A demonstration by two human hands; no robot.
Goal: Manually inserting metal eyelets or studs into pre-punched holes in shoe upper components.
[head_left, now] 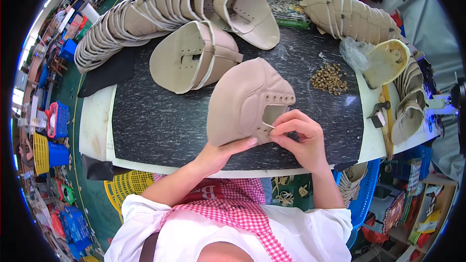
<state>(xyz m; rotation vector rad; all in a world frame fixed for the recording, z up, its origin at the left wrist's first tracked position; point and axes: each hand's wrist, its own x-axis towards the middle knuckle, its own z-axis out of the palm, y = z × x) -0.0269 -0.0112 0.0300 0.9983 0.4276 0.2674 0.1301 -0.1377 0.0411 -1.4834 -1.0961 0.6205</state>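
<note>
I hold a beige leather shoe upper over the dark stone work slab. My left hand grips its lower edge from beneath. My right hand pinches a thin pale lace or thread at the upper's throat opening, just below the row of eyelet holes. A second beige upper lies flat on the slab behind it.
A long fanned row of beige uppers curves along the back left. Another stack lies at the back right. A pile of small brass eyelets, a plastic bag, a yellow insole-shaped piece and a hammer lie to the right.
</note>
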